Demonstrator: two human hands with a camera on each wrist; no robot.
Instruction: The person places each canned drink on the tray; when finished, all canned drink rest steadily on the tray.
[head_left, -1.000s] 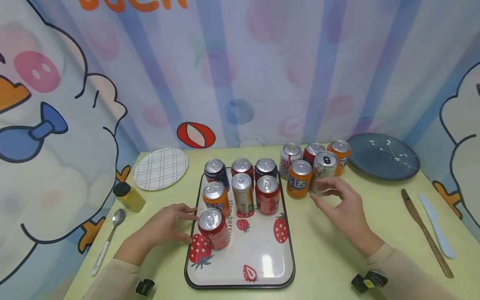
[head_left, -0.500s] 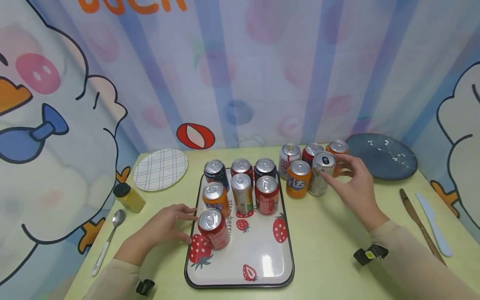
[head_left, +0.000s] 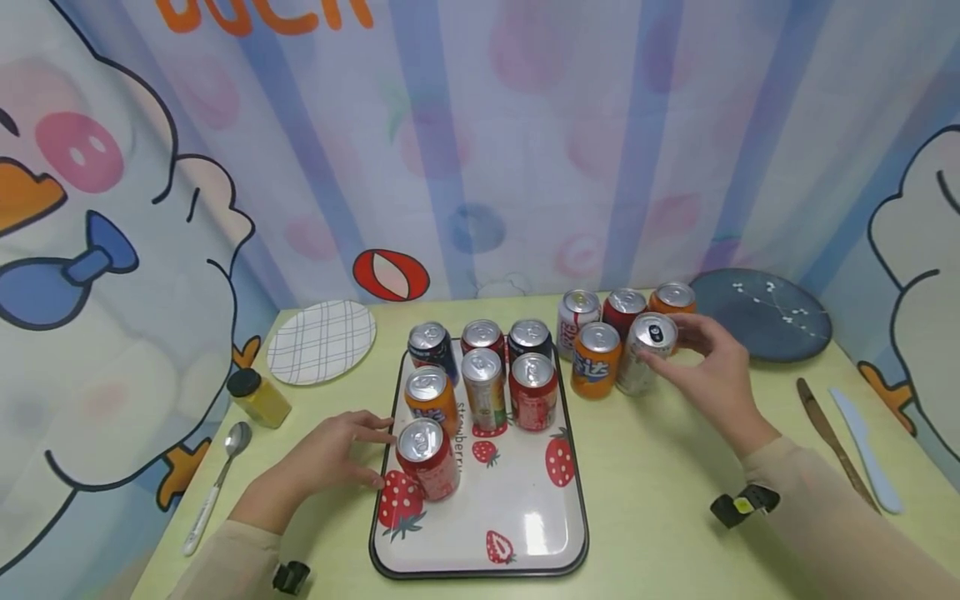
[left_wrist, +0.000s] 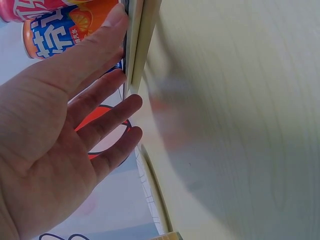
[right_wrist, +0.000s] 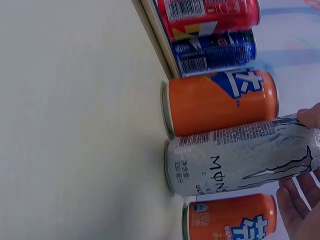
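While the right hand [head_left: 712, 367] curls its fingers and thumb around the upper part of a white-and-silver aluminium drinks can [head_left: 645, 353] marked with a grey claw emblem, the can leans toward the hand, its base on the pale yellow-green wooden table [head_left: 660, 483] just right of the strawberry-printed white tray with a black rim [head_left: 525, 533]. It stands touching an orange soda can with a blue label [head_left: 595, 360], among a cluster of cans off the tray. The right wrist view shows the thumb tip [right_wrist: 311, 117] on one side of the wall near the top and the other fingers [right_wrist: 295, 205] closing from the opposite side – a partial wrap, not a full clench. The opening in the lid looks dark, so the can is probably opened and perhaps light (I cannot tell how full); thin aluminium dents under a hard squeeze and its smooth wall is slippery, so a hold around mid-body would serve best. Its print reads "MONS…" with "330" in small type below. The left hand [head_left: 322, 462] lies with relaxed, nearly straight fingers, holding nothing – fingertips against the tray's left edge beside a red soda can [head_left: 429, 458]. The tray bears the word "strawberry".
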